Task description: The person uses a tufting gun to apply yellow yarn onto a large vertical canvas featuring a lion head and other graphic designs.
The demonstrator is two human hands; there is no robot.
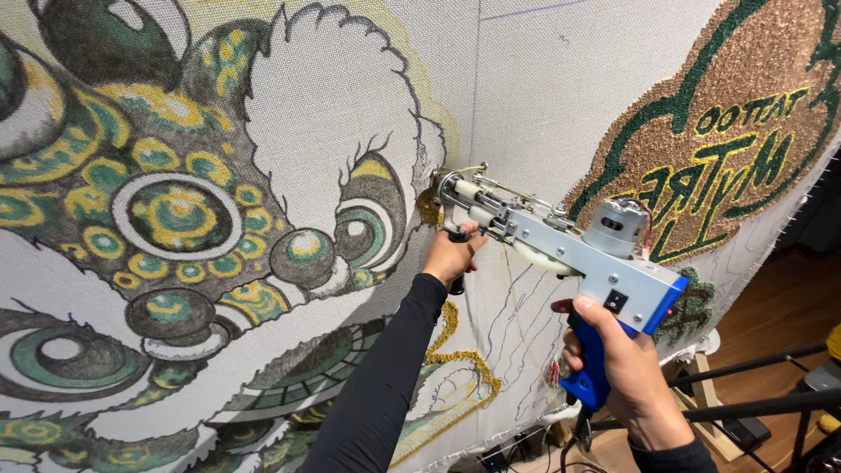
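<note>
The person stood close to the stretched cloth (526, 79), working a tufting gun (561, 245) with both hands. The right hand (626, 368) was wrapped tight around the blue rear handle (591, 372), its grip pressed together on it, the forefinger lying up by the trigger area, so that hand looked to carry the weight and the control. The left hand (451, 254) was closed on the small black front handle (456, 263) under the nose, probably to steer the tip and press it into the fabric. The needle end (435, 188) met the cloth beside a patch of gold yarn (427, 210), at the edge of a lion-like design in green and yellow (175, 210). A finished brown and green tufted piece (727, 123) hung to the right, and black stand legs (753, 385) crossed the wooden floor (788, 307) below.
</note>
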